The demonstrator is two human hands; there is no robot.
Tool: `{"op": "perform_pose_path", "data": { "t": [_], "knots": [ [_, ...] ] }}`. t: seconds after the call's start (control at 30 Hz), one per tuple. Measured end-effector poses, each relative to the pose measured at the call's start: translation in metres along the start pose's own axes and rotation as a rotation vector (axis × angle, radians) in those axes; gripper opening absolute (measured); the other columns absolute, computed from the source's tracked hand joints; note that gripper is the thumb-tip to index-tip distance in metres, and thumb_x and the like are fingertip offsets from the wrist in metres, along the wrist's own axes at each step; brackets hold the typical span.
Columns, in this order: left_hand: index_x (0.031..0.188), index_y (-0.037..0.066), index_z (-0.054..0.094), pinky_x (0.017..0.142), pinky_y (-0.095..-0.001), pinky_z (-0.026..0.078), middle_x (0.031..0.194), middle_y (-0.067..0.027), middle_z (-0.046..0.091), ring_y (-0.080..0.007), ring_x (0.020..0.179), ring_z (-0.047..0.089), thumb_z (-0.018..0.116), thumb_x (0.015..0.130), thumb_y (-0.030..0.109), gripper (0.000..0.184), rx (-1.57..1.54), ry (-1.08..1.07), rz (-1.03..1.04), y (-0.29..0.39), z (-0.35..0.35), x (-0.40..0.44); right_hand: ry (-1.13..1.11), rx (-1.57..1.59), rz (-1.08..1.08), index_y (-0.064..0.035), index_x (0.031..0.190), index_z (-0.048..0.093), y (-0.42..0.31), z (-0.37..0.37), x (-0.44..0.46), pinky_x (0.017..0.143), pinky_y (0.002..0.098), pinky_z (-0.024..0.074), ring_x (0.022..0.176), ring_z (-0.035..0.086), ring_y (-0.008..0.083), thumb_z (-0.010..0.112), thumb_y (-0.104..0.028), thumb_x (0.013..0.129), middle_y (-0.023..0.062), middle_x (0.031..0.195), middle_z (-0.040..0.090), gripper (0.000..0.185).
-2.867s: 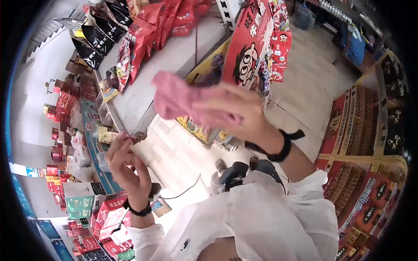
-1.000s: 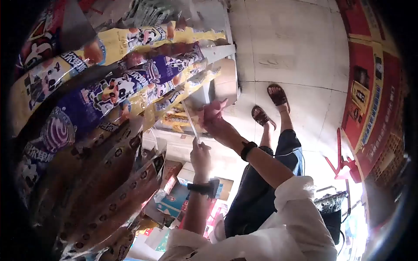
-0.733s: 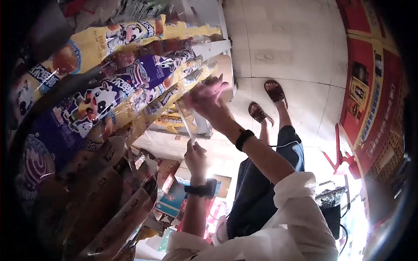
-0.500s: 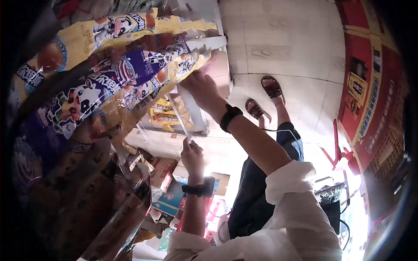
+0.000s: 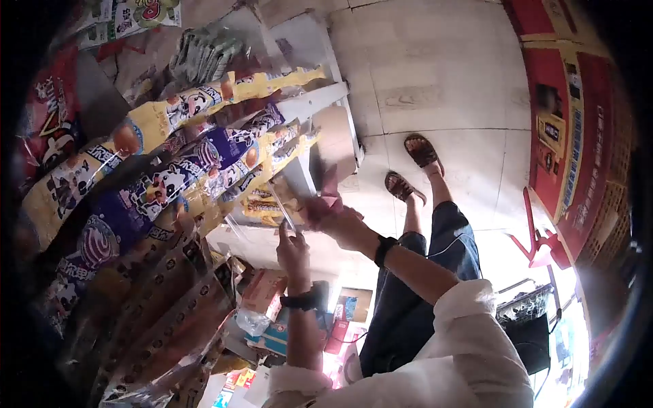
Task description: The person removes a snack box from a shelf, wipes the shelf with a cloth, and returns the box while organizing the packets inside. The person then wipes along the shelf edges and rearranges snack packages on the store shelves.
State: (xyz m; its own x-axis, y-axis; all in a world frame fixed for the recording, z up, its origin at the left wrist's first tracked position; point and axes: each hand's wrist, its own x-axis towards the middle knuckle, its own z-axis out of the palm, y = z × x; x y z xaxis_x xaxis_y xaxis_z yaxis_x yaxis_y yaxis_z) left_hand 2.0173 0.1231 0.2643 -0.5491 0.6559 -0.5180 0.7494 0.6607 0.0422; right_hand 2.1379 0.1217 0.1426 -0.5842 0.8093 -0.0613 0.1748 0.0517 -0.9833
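Observation:
My right hand is closed on a pink cloth, which hangs out past the fingers beside the shelf's end. Just left of it, my left hand is raised with its fingers curled round the lower end of a thin clear strip. That strip slants up toward the hanging snack bags. Yellow snack packs and purple snack packs with cow pictures fill the left, above brown packs in shadow. Small yellow packs lie behind the strip.
A grey shelf edge runs down beside the tiled floor. My sandalled feet are on that floor. Red cartons and a red stand are at right, with a black basket below. Boxes sit under the snacks.
My right hand with the pink cloth has come down from the snack packs' ends toward my left hand. My left hand stays on the strip. The view has shifted, showing more packs at the top.

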Motion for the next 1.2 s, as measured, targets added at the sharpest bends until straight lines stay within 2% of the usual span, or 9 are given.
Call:
{"op": "perform_pose_path", "data": {
  "t": [0.07,0.13,0.2,0.33,0.4,0.53,0.73,0.93,1.2],
  "knots": [
    [0.122,0.006,0.051,0.053,-0.0407,0.047,0.062,-0.0125,0.062,-0.0265,0.055,0.063,0.054,0.091,0.019,0.033,-0.104,0.031,0.142,0.001,-0.004,0.006,0.065,0.859,0.198,-0.0126,0.115,0.055,0.006,0.015,0.007,0.079,0.0403,0.0496,0.1,0.059,0.0226,0.055,-0.007,0.08,0.007,0.114,0.057,0.035],
    [0.118,0.002,0.052,0.05,-0.037,0.047,0.061,-0.0108,0.062,-0.0231,0.05,0.061,0.052,0.092,0.015,0.029,-0.167,0.02,0.083,0.0,0.0,0.013,-0.302,-0.229,0.208,-0.0159,0.122,0.052,-0.039,-0.04,0.031,0.081,0.0409,0.0501,0.106,0.057,0.02,0.052,-0.008,0.08,0.0051,0.12,0.055,0.043],
    [0.118,0.001,0.05,0.048,-0.0356,0.048,0.061,-0.0104,0.061,-0.0229,0.05,0.061,0.05,0.093,0.015,0.029,-0.204,-0.022,0.08,-0.003,0.003,0.017,0.138,0.072,0.031,-0.0146,0.125,0.051,-0.025,-0.024,0.033,0.08,0.042,0.0514,0.106,0.057,0.0211,0.052,-0.011,0.081,0.0036,0.119,0.055,0.044],
    [0.12,0.002,0.046,0.043,-0.0263,0.046,0.06,-0.0058,0.056,-0.0113,0.049,0.054,0.05,0.095,0.011,0.027,-0.173,-0.037,0.081,-0.008,0.003,0.014,-0.008,-0.171,0.057,-0.0127,0.118,0.057,0.0,-0.003,0.028,0.083,0.0426,0.049,0.103,0.058,0.0201,0.055,-0.01,0.079,0.0034,0.115,0.057,0.039],
    [0.12,0.001,0.046,0.048,-0.0368,0.048,0.062,-0.0122,0.06,-0.0241,0.051,0.062,0.046,0.094,0.015,0.029,-0.122,-0.029,0.038,-0.012,0.005,0.01,0.038,-0.21,-0.096,-0.0117,0.116,0.058,0.005,-0.005,0.011,0.091,0.0391,0.045,0.103,0.057,0.0189,0.058,-0.012,0.078,0.0044,0.113,0.057,0.039],
    [0.124,0.0,0.045,0.05,-0.0374,0.05,0.063,-0.013,0.061,-0.0265,0.054,0.063,0.047,0.094,0.015,0.034,-0.088,-0.045,0.072,-0.037,0.015,0.021,0.381,0.605,0.216,-0.0122,0.11,0.062,-0.053,-0.086,-0.018,0.08,0.0383,0.0497,0.092,0.063,0.0256,0.048,0.01,0.078,0.0074,0.1,0.066,0.041],
    [0.115,0.002,0.05,0.07,-0.0465,0.049,0.09,-0.0207,0.065,-0.0367,0.082,0.064,0.048,0.09,0.012,0.026,-0.101,-0.006,0.096,-0.038,0.018,0.025,-0.103,-0.118,0.626,-0.0087,0.111,0.055,0.01,-0.113,-0.101,0.073,0.0451,0.0476,0.093,0.059,0.0353,0.056,-0.003,0.077,0.0171,0.101,0.061,0.034],
    [0.095,0.006,0.048,0.051,-0.0417,0.049,0.065,-0.0116,0.061,-0.034,0.058,0.062,0.045,0.091,0.01,0.006,-0.751,-0.313,-0.304,-0.044,0.017,0.038,0.226,-0.1,0.546,-0.0111,0.088,0.063,-0.005,-0.147,-0.132,0.063,0.0365,0.0478,0.076,0.064,0.0281,0.053,0.001,0.075,0.0106,0.079,0.064,0.02],
    [0.103,0.011,0.055,0.074,-0.05,0.05,0.093,-0.0211,0.065,-0.0396,0.087,0.063,0.048,0.088,0.027,0.024,0.149,-0.147,-0.002,0.054,-0.023,-0.029,0.148,0.142,0.595,-0.0118,0.101,0.064,-0.073,-0.26,-0.084,0.074,0.0409,0.0484,0.087,0.061,0.0342,0.05,0.001,0.076,0.0151,0.092,0.063,0.031]
  ]
}}
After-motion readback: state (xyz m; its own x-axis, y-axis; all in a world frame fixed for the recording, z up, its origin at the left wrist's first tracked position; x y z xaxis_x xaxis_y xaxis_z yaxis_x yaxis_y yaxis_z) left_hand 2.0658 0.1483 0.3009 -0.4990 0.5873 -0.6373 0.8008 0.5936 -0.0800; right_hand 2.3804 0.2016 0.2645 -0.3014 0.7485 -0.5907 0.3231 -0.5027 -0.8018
